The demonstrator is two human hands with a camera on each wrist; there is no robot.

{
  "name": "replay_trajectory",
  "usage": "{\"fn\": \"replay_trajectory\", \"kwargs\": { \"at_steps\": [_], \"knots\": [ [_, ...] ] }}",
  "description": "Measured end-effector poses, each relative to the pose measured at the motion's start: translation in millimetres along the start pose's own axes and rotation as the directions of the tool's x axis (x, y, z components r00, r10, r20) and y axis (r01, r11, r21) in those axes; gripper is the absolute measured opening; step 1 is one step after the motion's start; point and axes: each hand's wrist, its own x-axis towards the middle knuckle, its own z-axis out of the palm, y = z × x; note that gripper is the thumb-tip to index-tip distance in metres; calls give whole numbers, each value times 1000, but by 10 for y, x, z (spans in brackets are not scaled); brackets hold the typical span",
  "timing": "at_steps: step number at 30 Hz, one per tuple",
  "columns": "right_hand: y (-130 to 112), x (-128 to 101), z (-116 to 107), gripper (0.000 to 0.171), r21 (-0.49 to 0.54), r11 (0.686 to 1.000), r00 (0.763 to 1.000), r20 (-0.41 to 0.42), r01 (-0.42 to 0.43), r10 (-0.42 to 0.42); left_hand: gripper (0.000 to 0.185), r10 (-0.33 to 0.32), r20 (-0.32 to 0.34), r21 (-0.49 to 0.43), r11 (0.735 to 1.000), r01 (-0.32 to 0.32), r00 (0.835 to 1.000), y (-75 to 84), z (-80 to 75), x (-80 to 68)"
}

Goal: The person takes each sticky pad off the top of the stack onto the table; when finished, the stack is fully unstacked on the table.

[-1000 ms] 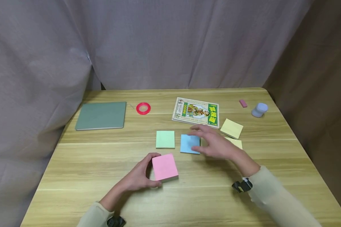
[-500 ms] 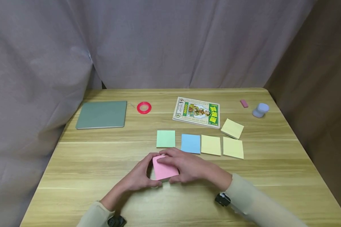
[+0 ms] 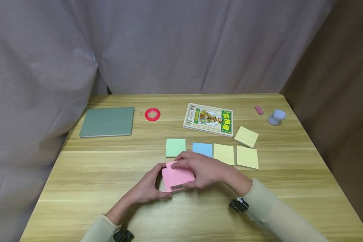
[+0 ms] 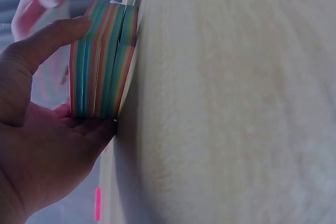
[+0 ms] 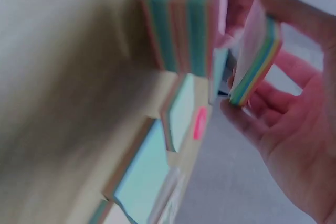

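Head view shows the left hand (image 3: pixel 148 190) cupping the near-left side of a thick pink-topped block of sticky notes with rainbow-striped edges (image 3: pixel 176 177), which sits on the pale wooden bench (image 3: pixel 87 181) near its front middle. The left wrist view has that hand's thumb on the block's top and its fingers curled against the striped side. The right hand (image 3: pixel 207 171) lies over the block's right part, its fingers (image 5: pixel 247 124) pinching a slice of upper sheets; the right wrist view shows this slice lifted apart from the rest. Half a second ago the block still lay closed under that hand, and a second ago the right hand was out over the row of notes.

Just beyond lie four flat squares in a row: a green paper note (image 3: pixel 175 147), a blue paper note (image 3: pixel 202 149), and two yellow paper notes (image 3: pixel 224 154) (image 3: pixel 247 157). Behind them sits a tilted yellow pad (image 3: pixel 246 136), then a green-bordered printed booklet (image 3: pixel 208 119). Farther left are a red tape roll (image 3: pixel 152 114) and a grey-green flat folder (image 3: pixel 107 122); far right, a small pink eraser (image 3: pixel 258 110) and a pale blue rounded object (image 3: pixel 276 117).
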Motion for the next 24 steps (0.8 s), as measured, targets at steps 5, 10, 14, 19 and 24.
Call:
{"fn": "replay_trajectory", "kwargs": {
  "at_steps": [5,10,14,19,24],
  "knots": [
    [62,229,-166,61,99,994,995,-83,-54,63,93,8,4,-18,1000,-8,1000,-6,-5,-3],
    [171,675,-138,63,91,989,979,-157,-116,129,90,21,11,-19,1000,-21,1000,-1,-4,14],
    [274,1022,-11,61,30,992,981,-146,-126,129,88,11,19,-13,1000,-11,1000,14,6,25],
    [310,1310,156,59,-24,992,991,-68,-120,118,89,1,9,-4,1000,-1,1000,21,3,9],
    [305,1444,253,55,-55,988,990,-7,-144,144,88,6,-1,-4,1000,-6,1000,19,-15,-9]
  ]
}}
